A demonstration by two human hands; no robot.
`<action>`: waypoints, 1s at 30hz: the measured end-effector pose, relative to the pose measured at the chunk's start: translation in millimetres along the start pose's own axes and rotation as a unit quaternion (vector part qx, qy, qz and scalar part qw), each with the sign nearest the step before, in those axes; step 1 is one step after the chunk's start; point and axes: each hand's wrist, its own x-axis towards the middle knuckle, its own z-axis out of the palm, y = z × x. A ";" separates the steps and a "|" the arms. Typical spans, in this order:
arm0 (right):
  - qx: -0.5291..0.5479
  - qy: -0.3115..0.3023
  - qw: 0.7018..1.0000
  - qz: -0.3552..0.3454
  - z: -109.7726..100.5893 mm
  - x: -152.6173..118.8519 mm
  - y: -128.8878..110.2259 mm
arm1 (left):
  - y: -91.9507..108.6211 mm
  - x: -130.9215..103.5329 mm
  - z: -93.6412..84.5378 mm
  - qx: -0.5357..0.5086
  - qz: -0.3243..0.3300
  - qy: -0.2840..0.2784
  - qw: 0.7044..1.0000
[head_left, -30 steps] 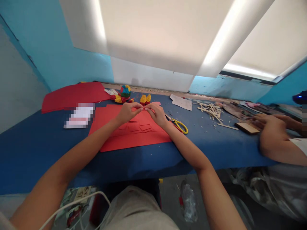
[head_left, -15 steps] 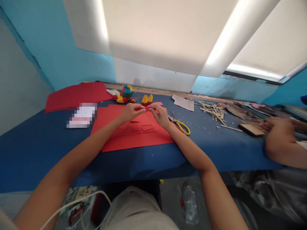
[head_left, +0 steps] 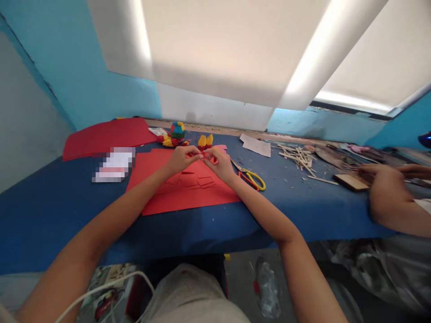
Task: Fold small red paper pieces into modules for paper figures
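My left hand (head_left: pixel 183 159) and my right hand (head_left: pixel 220 165) meet above a red paper sheet (head_left: pixel 158 205), their fingertips pinched together on a small red paper piece (head_left: pixel 203 154). The fingers cover most of that piece, so its folds cannot be made out. Below the hands, several small cut red paper rectangles (head_left: pixel 188 180) lie on the sheet. Just beyond my fingers stand yellow-and-red folded paper parts (head_left: pixel 205 141). Scissors (head_left: pixel 256 180) with one yellow and one red handle loop lie right of my right hand.
A multicoloured folded-paper model (head_left: pixel 178 131) sits at the back, with larger red sheets (head_left: pixel 104 137) to its left. A blurred white rectangle (head_left: pixel 116 163) lies on the blue table (head_left: pixel 208 229). Thin wooden sticks (head_left: pixel 299 157) are heaped rightward. Another person's arm (head_left: pixel 390 193) works beside a wooden block (head_left: pixel 350 181).
My right hand has shifted slightly left, its fingers curling closer against my left fingertips. More of the scissors' red handle shows. The view has tilted slightly.
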 end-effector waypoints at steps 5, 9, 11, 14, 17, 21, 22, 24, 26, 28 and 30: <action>0.113 0.039 0.990 0.070 -1.0 3.2 8.0 | 1.5 1.4 -2.4 0.002 0.003 0.029 1.000; 0.129 0.014 0.989 0.073 -3.7 2.9 7.1 | 0.3 1.8 -4.1 0.015 -0.007 0.002 1.000; 0.117 -0.013 0.991 0.061 -4.8 2.2 4.1 | -1.5 1.8 -4.3 0.013 -0.017 -0.020 1.000; 0.102 -0.033 0.993 0.043 -5.4 2.0 0.1 | -3.4 1.7 -4.3 0.010 -0.025 -0.062 0.998; 0.082 -0.037 0.996 0.029 -4.0 2.2 -0.1 | -2.2 1.2 -4.0 0.014 -0.029 -0.093 0.995; 0.036 -0.017 0.999 0.020 -0.3 1.4 3.5 | 0.8 0.5 -2.9 -0.004 -0.044 -0.099 0.994; 0.022 -0.016 1.000 0.015 0.2 1.1 4.0 | 1.1 0.5 -2.5 -0.012 -0.049 -0.098 0.994; -0.004 -0.020 1.000 -0.004 -0.4 0.6 4.0 | 1.5 0.4 -1.7 -0.032 -0.065 -0.098 0.993; -0.028 -0.025 0.999 -0.029 -3.0 0.6 3.2 | 2.2 0.6 -1.2 -0.066 -0.095 -0.096 0.989; -0.044 -0.033 0.997 -0.062 -6.9 1.1 2.7 | 4.0 0.9 -1.2 -0.111 -0.140 -0.086 0.980; -0.051 -0.047 0.992 -0.104 -10.7 2.0 3.4 | 7.0 1.1 -1.4 -0.154 -0.186 -0.073 0.968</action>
